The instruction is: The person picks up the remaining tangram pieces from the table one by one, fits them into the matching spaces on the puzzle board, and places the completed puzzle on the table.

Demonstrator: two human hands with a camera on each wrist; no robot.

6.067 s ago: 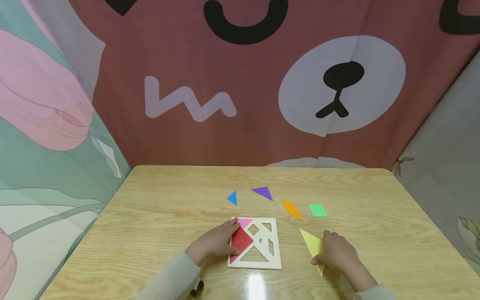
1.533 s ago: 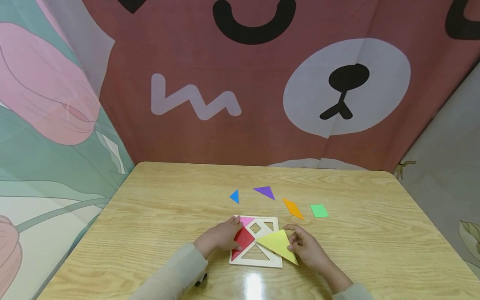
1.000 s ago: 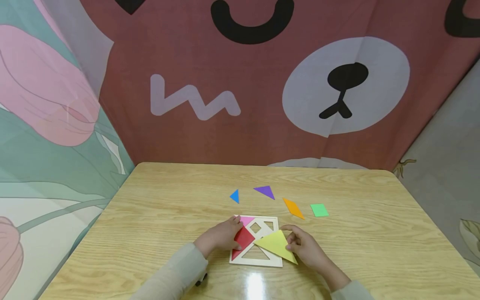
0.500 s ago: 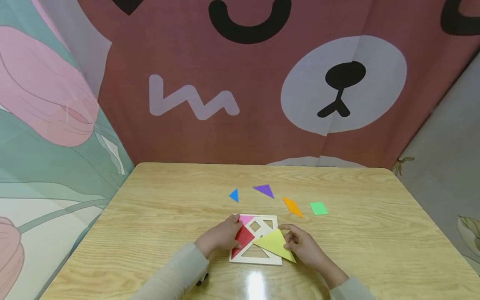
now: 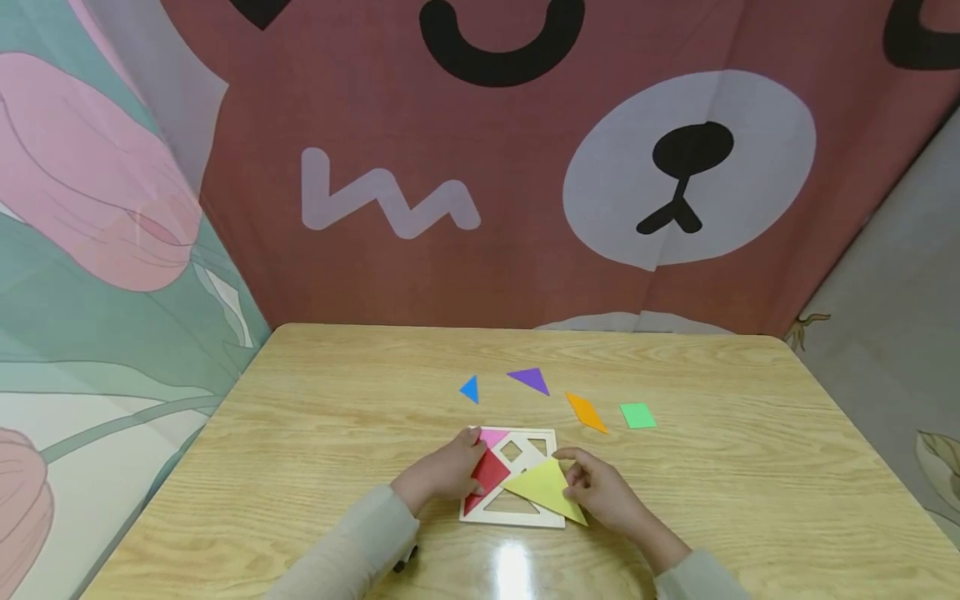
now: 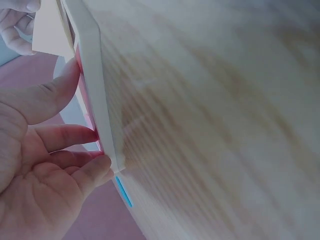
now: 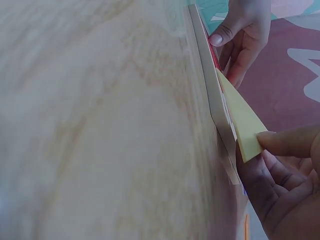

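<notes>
Triangle (image 5: 546, 490) — yellow — has moved over board (image 5: 502, 519).

Puzzle board (image 5: 517, 520): cutouts partly covered by yellow triangle (image 5: 546, 487). Red piece (image 5: 491, 472), pink piece (image 5: 495, 437): partly hidden by left hand (image 5: 442, 472). Black object (image 5: 401, 566): mostly behind sleeve (image 5: 360, 537), kind indeterminable. Surface (image 5: 337, 417): near edge cut off; grain blurred in both wrist views. Right hand (image 7: 295, 192): cropped, right wrist view.

There is one left hand (image 5: 444, 472) and one right hand (image 5: 602, 493), two in all, plus one bench (image 5: 360, 400), one board (image 5: 513, 519), two large triangles (image 5: 543, 487), three smaller triangles (image 5: 533, 381), one orange parallelogram (image 5: 587, 413) and one green square (image 5: 638, 416).
</notes>
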